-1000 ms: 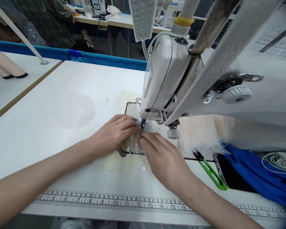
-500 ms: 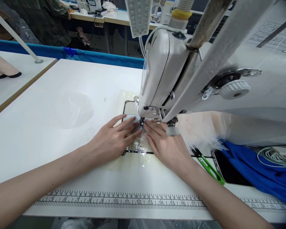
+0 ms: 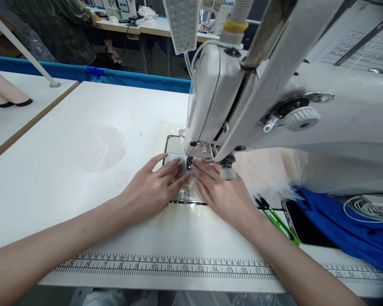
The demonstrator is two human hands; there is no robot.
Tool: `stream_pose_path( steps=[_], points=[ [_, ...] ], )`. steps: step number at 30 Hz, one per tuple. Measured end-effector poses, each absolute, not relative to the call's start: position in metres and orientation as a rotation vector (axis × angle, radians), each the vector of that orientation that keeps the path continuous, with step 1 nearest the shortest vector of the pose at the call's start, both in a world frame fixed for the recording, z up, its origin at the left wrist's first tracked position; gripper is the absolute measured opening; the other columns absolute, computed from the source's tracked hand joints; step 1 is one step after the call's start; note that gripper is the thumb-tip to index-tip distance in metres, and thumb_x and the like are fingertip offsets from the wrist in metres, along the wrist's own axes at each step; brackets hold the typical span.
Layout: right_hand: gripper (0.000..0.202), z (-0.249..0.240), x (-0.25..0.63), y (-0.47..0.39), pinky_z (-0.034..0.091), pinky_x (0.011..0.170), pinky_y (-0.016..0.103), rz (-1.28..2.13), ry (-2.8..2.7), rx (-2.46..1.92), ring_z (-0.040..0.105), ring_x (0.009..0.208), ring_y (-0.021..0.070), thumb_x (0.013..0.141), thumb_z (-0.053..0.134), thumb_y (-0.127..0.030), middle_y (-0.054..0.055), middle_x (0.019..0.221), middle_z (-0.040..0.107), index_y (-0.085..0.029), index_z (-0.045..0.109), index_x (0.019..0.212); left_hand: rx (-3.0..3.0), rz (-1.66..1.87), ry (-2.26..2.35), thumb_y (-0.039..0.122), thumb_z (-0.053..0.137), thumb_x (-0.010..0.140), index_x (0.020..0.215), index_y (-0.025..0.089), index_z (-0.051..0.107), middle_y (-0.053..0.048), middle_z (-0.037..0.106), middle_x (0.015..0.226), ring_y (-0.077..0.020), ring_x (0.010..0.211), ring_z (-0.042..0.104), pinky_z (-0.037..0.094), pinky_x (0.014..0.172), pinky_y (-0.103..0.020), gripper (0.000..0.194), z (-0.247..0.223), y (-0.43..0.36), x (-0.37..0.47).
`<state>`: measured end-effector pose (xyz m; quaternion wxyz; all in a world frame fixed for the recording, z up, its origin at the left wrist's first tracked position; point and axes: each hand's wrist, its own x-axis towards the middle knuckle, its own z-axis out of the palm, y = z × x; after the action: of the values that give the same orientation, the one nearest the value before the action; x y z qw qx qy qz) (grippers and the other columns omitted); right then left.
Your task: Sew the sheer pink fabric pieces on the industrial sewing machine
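Observation:
My left hand (image 3: 155,182) lies palm down with its fingers stretched out, just left of the presser foot (image 3: 189,163) of a white sewing machine (image 3: 207,93). On the foot's other side my right hand (image 3: 225,191) is flat too, fingertips close to the foot. Sheer pale fabric (image 3: 264,170) spreads rightward from beyond my right hand, under the machine's arm. A thin see-through piece seems to be under my fingertips, but its edges are hard to make out. Beneath is the machine's bed plate (image 3: 187,196), covered with shiny clear film.
Green thread snips (image 3: 279,223), a phone (image 3: 309,225), blue cloth (image 3: 351,233) and a coiled cable (image 3: 370,209) lie at the right. A printed ruler (image 3: 166,265) runs along the front edge. Another person's sleeve (image 3: 73,12) shows at the far left, behind a blue fabric trough (image 3: 140,83).
The view has shifted slightly, so the machine appears a little further left. Both hands keep nearly the same place and flat pose beside the presser foot.

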<state>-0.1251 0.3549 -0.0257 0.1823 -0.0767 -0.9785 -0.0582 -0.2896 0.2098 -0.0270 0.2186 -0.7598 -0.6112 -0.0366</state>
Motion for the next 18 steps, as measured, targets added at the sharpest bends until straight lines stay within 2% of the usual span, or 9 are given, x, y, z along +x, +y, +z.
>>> stream_pose_path(
  steps=[7, 10, 14, 18],
  points=[
    [0.036, -0.028, -0.125, 0.356, 0.041, 0.108, 0.039, -0.186, -2.741, -0.186, 0.060, 0.114, 0.0228, 0.100, 0.042, -0.024, 0.006, 0.122, 0.069, -0.011, 0.066, 0.123, -2.099, -0.164, -1.692, 0.013, 0.045, 0.093, 0.128, 0.015, 0.059, -0.012, 0.066, 0.126, -0.0249, 0.127, 0.053, 0.033, 0.110, -0.047, 0.038, -0.030, 0.211, -0.290],
    [0.035, -0.028, -0.123, 0.356, 0.041, 0.106, 0.041, -0.190, -2.721, -0.171, 0.064, 0.106, 0.0230, 0.100, 0.042, -0.023, 0.009, 0.114, 0.072, -0.011, 0.067, 0.121, -2.090, -0.166, -1.715, 0.013, 0.043, 0.094, 0.129, 0.016, 0.059, -0.011, 0.066, 0.127, -0.0240, 0.126, 0.054, 0.033, 0.110, -0.046, 0.038, -0.030, 0.212, -0.290],
    [0.029, -0.025, -0.118, 0.351, 0.043, 0.102, 0.040, -0.085, -2.660, -0.093, 0.067, 0.095, 0.0219, 0.098, 0.048, -0.026, 0.008, 0.099, 0.076, -0.011, 0.071, 0.109, -2.074, -0.205, -1.718, 0.015, 0.041, 0.096, 0.129, 0.015, 0.059, -0.012, 0.065, 0.128, -0.0245, 0.125, 0.055, 0.033, 0.109, -0.047, 0.038, -0.031, 0.212, -0.290],
    [0.027, -0.024, -0.116, 0.345, 0.046, 0.096, 0.039, -0.004, -2.656, -0.048, 0.067, 0.092, 0.0219, 0.093, 0.057, -0.033, 0.009, 0.104, 0.074, -0.011, 0.069, 0.105, -2.069, -0.289, -1.727, 0.016, 0.040, 0.097, 0.128, 0.014, 0.060, -0.011, 0.065, 0.128, -0.0235, 0.124, 0.056, 0.031, 0.110, -0.045, 0.037, -0.034, 0.211, -0.290]
  ],
)
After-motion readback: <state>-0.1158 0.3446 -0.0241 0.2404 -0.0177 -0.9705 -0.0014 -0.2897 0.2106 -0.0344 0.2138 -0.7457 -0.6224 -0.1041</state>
